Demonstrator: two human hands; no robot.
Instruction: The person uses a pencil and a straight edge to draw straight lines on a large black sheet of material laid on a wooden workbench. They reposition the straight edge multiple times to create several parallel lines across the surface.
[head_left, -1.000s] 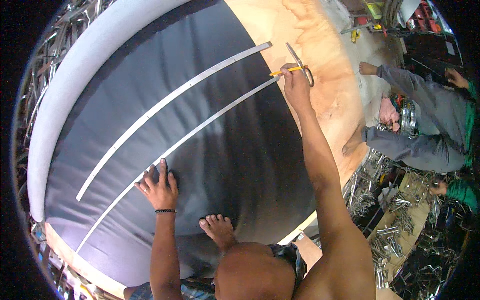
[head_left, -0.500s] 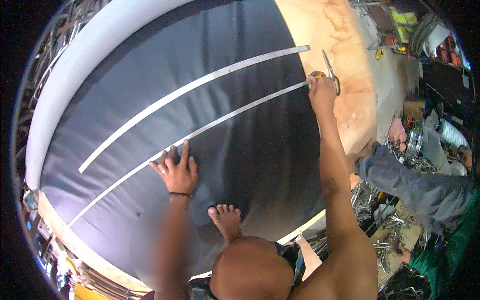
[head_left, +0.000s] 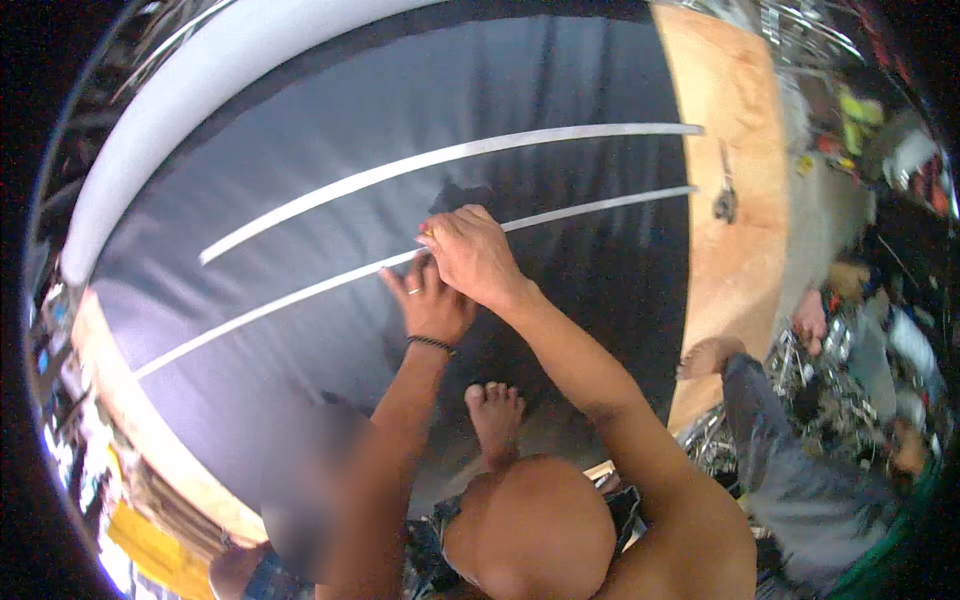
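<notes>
A black sheet (head_left: 590, 90) lies spread out with a long, narrow metal straightedge (head_left: 280, 303) across it. My left hand (head_left: 437, 312) lies on the sheet with its fingers apart, the fingertips against the near edge of the straightedge; my right hand partly covers it. Just above it, my right hand (head_left: 478, 258) is closed around a yellow pencil (head_left: 430, 234), at the middle of the straightedge. Most of the pencil is hidden by the fingers. Farther back, a second, wider metal strip (head_left: 400, 165) runs roughly alongside the first.
Scissors (head_left: 725, 200) lie on the bare wooden board (head_left: 735, 100) at the right. A thick pale roll (head_left: 150, 160) borders the sheet at the far left. My bare foot (head_left: 495, 412) rests on the sheet. Metal parts (head_left: 830, 385) clutter the floor at the right.
My right hand has moved left along the straightedge with the pencil, from its right end to beside my left hand. The view has shifted too.
</notes>
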